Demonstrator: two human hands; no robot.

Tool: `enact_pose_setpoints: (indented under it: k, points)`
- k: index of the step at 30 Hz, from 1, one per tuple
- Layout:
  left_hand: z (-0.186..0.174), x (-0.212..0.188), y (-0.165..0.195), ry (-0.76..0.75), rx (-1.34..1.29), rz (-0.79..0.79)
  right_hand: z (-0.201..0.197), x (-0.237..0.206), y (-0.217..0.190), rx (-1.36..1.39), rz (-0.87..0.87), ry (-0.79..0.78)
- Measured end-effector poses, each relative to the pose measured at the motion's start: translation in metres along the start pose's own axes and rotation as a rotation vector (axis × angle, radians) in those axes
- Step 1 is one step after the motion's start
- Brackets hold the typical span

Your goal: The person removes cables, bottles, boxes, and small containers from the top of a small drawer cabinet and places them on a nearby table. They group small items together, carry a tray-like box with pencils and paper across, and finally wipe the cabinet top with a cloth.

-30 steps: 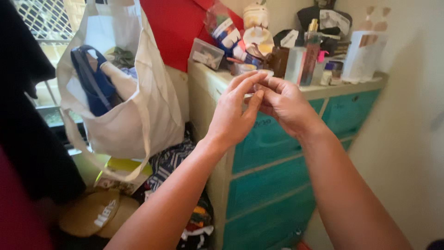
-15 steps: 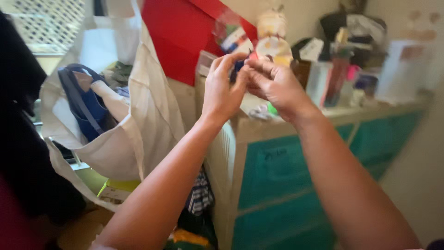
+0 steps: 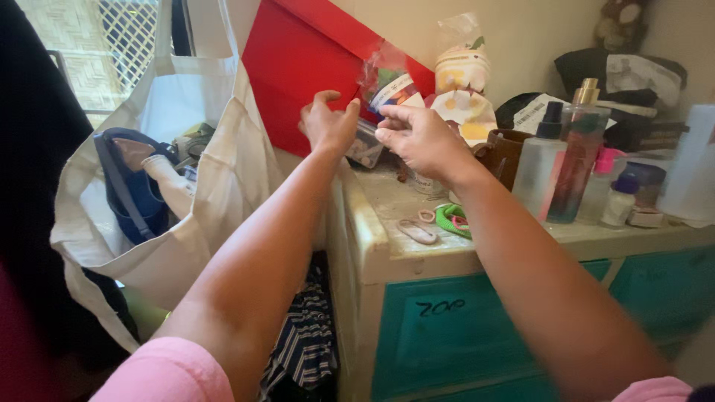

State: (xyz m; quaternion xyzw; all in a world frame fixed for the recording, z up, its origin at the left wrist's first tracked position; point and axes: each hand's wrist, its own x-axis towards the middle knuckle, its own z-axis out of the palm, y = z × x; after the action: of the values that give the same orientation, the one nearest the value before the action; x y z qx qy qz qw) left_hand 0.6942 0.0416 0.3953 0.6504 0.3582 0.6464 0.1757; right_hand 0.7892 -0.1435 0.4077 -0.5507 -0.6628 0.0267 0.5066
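Observation:
Both my arms reach out over the left end of a worn dresser top (image 3: 380,223). My left hand (image 3: 328,123) is raised with fingers curled and spread, in front of a red board (image 3: 298,67). A few centimetres to its right, my right hand (image 3: 421,138) has thumb and forefinger brought close together; I cannot see whether anything small sits between them. Between and behind the hands are a clear plastic box (image 3: 365,149) and a crinkled clear bag (image 3: 387,78) of packaged items. Below my right wrist lie green hair ties (image 3: 447,217) and a pink one (image 3: 417,231).
A white tote bag (image 3: 231,171) hangs at the left with a blue bag (image 3: 126,186) inside. The dresser top holds a brown mug (image 3: 510,152), spray bottles (image 3: 540,167), small jars and packets. Teal drawers (image 3: 462,335) are below, striped cloth (image 3: 305,346) beside them.
My view has shifted closer over the dresser. The two hands, pressed together on something small before, have drawn slightly apart and moved toward the clear bag.

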Motion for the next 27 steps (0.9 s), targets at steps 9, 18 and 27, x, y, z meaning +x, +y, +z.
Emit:
enact_pose_setpoints:
  k: [9, 18, 27]
  points:
    - [0.009, 0.003, -0.006, -0.122, -0.015, -0.350, 0.003, -0.006, 0.013, -0.339, -0.154, 0.061]
    - [0.006, 0.010, -0.009, -0.327, -0.126, -0.395, -0.001, -0.022, 0.018, -0.387, -0.089, 0.028]
    - [-0.035, 0.004, -0.016, -0.224, -0.549, -0.371, 0.005, -0.020, -0.001, -0.380, -0.110, -0.004]
